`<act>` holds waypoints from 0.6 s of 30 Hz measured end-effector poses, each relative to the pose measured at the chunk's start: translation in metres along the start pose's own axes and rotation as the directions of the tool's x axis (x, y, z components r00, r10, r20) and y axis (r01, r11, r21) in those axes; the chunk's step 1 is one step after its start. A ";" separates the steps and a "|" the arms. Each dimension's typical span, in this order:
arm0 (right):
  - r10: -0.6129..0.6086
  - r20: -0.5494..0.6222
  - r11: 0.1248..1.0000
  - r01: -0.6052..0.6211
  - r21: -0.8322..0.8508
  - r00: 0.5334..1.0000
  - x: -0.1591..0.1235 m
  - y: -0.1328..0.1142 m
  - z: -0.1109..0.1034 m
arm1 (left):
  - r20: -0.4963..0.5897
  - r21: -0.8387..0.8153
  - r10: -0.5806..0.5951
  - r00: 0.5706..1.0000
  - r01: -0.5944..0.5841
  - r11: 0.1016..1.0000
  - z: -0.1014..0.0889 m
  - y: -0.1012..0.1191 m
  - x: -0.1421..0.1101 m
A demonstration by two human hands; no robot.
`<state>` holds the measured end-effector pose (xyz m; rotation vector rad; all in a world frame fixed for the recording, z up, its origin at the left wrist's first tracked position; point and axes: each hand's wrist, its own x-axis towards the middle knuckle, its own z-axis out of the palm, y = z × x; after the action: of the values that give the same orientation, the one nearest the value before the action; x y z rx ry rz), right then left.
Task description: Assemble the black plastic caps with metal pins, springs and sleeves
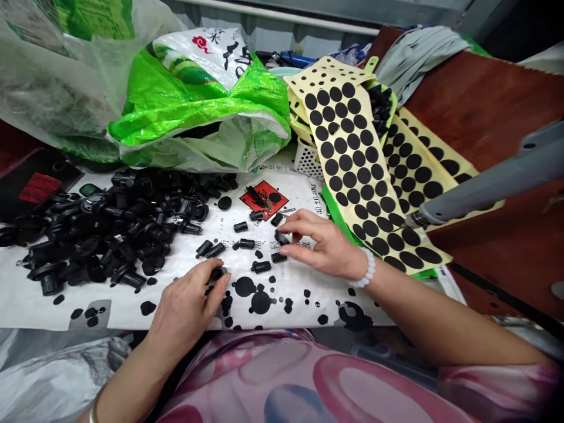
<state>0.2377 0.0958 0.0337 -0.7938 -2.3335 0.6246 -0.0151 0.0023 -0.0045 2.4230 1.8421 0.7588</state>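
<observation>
My left hand (189,299) is low over the white printed sheet, thumb and fingers closed on a small black plastic part (217,273), mostly hidden by the fingers. Further right, my right hand (319,244) pinches another black plastic piece (282,237) between thumb and forefinger. Between and around the hands lie several short black ribbed cylinders (261,267). Black round stickers (259,302) are stuck to the sheet near its front edge. A red diamond label (264,201) with small metal bits on it is just beyond my right hand.
A heap of black plastic parts (127,223) covers the left side. Green and white sacks (202,111) stand behind it. At the right are sheets of black round stickers (352,158), a white perforated basket (308,160) and a grey electric screwdriver (493,176) reaching in.
</observation>
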 end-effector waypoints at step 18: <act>-0.200 -0.110 0.930 0.153 -0.334 0.974 0.004 -0.064 0.046 | -0.091 -0.111 0.062 0.994 -0.072 0.991 -0.005 0.012 -0.004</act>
<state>0.1801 0.0423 0.0404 -0.7304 -2.3701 0.1005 -0.0068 -0.0064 0.0016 2.4277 1.7006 0.9609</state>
